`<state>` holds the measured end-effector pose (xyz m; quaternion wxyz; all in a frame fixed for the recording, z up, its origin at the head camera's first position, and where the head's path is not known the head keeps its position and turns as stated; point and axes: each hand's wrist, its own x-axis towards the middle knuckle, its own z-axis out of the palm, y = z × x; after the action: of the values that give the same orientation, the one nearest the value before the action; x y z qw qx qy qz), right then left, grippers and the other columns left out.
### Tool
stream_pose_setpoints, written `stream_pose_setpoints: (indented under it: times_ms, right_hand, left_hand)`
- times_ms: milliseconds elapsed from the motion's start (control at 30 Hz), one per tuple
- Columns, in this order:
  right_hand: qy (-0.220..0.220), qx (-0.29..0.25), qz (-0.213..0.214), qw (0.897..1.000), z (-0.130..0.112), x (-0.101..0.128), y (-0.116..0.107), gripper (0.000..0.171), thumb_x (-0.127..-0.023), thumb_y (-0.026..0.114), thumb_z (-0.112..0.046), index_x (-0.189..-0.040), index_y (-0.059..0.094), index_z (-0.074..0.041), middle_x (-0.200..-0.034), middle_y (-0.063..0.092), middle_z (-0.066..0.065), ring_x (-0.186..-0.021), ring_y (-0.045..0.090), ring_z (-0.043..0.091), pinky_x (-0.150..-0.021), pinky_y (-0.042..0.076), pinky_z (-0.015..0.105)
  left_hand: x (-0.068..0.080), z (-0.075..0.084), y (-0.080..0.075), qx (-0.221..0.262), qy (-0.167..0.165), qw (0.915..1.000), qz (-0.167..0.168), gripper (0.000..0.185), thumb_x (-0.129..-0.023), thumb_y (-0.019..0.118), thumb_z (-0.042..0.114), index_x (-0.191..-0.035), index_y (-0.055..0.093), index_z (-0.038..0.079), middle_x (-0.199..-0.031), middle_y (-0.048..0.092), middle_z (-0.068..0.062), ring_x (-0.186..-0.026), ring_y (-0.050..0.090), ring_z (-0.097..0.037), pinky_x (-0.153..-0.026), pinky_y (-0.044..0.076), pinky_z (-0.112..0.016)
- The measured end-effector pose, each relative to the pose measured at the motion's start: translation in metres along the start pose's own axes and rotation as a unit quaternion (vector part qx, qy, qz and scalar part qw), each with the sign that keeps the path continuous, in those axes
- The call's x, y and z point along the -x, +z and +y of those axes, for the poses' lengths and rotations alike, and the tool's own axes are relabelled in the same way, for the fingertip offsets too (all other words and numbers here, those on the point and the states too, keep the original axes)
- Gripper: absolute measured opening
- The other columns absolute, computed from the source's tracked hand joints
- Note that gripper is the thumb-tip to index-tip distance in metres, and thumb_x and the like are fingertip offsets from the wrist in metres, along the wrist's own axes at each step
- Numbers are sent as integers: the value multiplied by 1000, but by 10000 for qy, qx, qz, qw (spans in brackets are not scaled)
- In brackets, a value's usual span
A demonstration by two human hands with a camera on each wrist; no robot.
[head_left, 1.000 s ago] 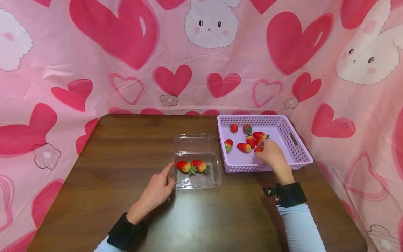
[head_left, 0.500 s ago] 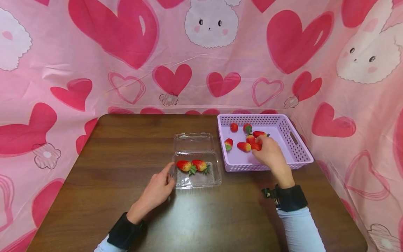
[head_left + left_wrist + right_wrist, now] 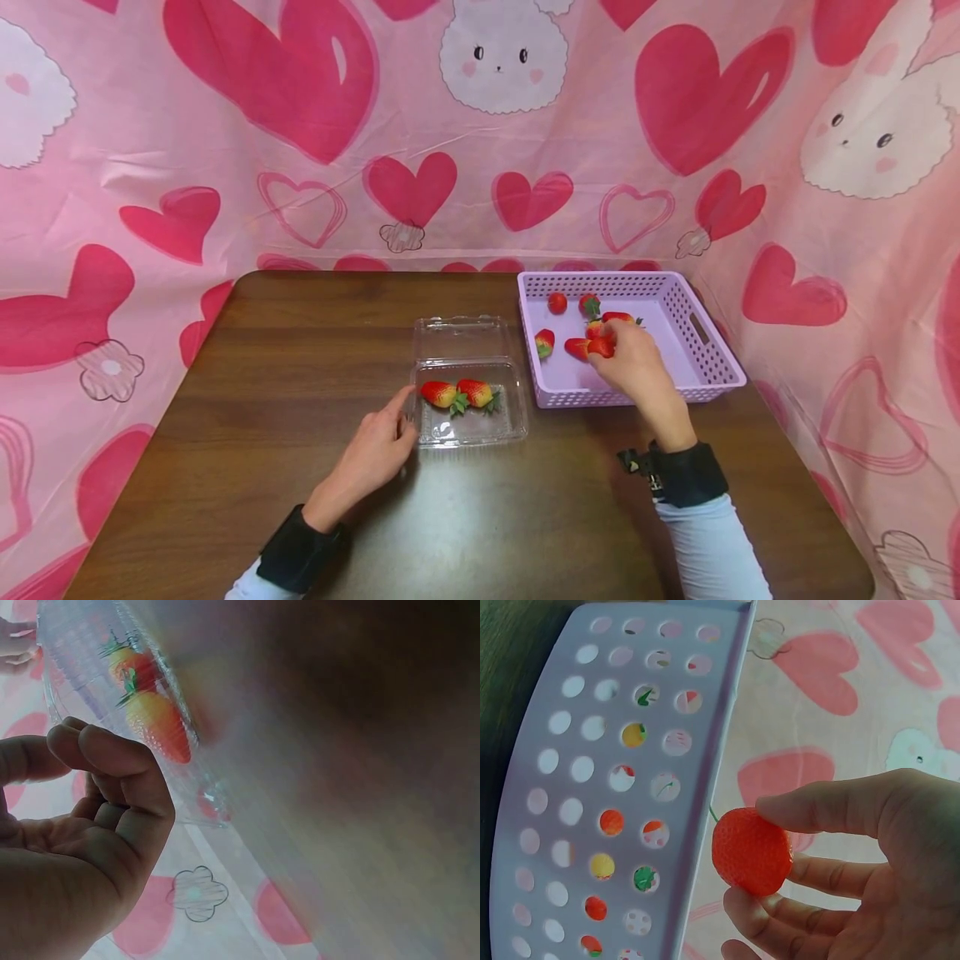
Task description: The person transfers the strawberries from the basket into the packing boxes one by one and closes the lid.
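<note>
The right hand reaches into the purple basket at the right of the frame, thumb and fingers pinching a red strawberry. In the right wrist view that strawberry sits between thumb and fingertips, just right of the basket's holed wall, with red, yellow and green showing through the holes. Whether it touches its neighbours cannot be told.

The other strawberries in the basket include one beside the held strawberry on its left, two partly hidden by the hand, one against the left wall, and two near the back, one of them a plain red ball shape.

The left hand, left of centre, is relaxed, its index finger stretched out to the left edge of the clear plastic box; its remaining fingers are loosely bent. The box lies in mid-frame with its clear lid folded back toward the top. Inside it, two red-and-yellow strawberries with green leaves lie side by side.

Box and basket stand near each other on the brown wooden counter. Both wrists wear black bands above pale sleeves. Pink cloth printed with hearts and rabbits hangs behind.
</note>
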<state>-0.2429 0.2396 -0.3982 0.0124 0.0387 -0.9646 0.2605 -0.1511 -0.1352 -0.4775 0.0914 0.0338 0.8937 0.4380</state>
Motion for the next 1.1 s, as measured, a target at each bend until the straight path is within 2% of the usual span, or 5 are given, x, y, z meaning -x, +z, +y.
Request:
stream_pose_setpoints:
  times_ms: [233, 533, 733, 933, 1100]
  right_hand:
    - [-196, -77, 77, 9997, -6, 2, 3, 42, -90, 77, -13, -124, 63, 7, -121, 64, 28, -108, 57, 45, -98, 49, 62]
    - [-590, -70, 269, 9979, -17, 6, 6, 38, -88, 78, -12, -119, 65, 7, -110, 67, 25, -97, 58, 41, -88, 52, 57]
    - [-641, -132, 261, 9975, -24, 8, 11, 37, -88, 78, -12, -119, 65, 5, -110, 65, 23, -96, 61, 38, -86, 57, 54]
    - [-969, -101, 480, 9941, -31, 8, 17, 34, -86, 79, -13, -113, 67, 3, -104, 65, 21, -90, 60, 36, -77, 58, 52]
    - [-1146, 10, 502, 9921, -37, 11, 21, 36, -84, 81, -14, -113, 67, 3, -103, 66, 20, -90, 60, 35, -76, 57, 51]
  left_hand:
    - [0, 0, 0, 15, 27, 10000, -20, 66, -101, 62, 5, -162, 37, 2, -70, 54, -3, -55, 53, -19, -52, 46, -30]
    - [-3, 0, 0, -220, 285, 9992, 173, 63, -99, 61, 5, -159, 40, 0, -67, 54, 1, -53, 51, -15, -50, 42, -29]
    - [-2, -1, 1, -138, 227, 9996, 121, 64, -100, 62, 4, -159, 39, 0, -68, 54, 0, -53, 52, -16, -50, 42, -29]
    - [0, 0, 1, -71, 153, 9998, 62, 65, -100, 62, 4, -160, 38, 0, -68, 54, -1, -54, 52, -17, -50, 43, -29]
    - [0, 0, 1, -70, 158, 9998, 87, 65, -100, 62, 4, -160, 38, 1, -69, 54, -1, -53, 52, -17, -50, 43, -30]
